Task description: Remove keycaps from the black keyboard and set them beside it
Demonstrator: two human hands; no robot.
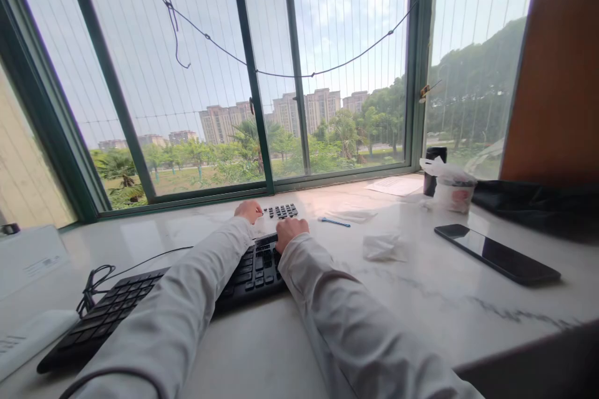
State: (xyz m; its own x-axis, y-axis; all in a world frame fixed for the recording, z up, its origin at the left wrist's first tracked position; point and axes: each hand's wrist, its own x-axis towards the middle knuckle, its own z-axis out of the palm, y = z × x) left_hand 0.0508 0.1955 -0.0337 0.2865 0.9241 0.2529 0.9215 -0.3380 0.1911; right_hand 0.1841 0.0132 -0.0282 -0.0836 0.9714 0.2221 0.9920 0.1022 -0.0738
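A black keyboard (255, 274) lies aslant on the marble counter under my forearms, its middle hidden by my left sleeve. Just beyond its far edge, loose black keycaps (281, 211) are set out in rows. My left hand (249, 211) is beside the left end of these rows, fingers curled; whatever is between the fingertips is too small to tell. Over the keyboard's far right end rests my right hand (291, 230), closed, its fingertips turned away from view. To the right of the keycaps is a small blue tool (334, 222).
Crumpled clear plastic (384, 247) and a black phone (496, 254) lie to the right. Behind them stand a bagged tub (453, 190) and a dark cup (435, 154). The coiled cable (93, 287) and white boxes (30, 259) are at left. A window closes off the back.
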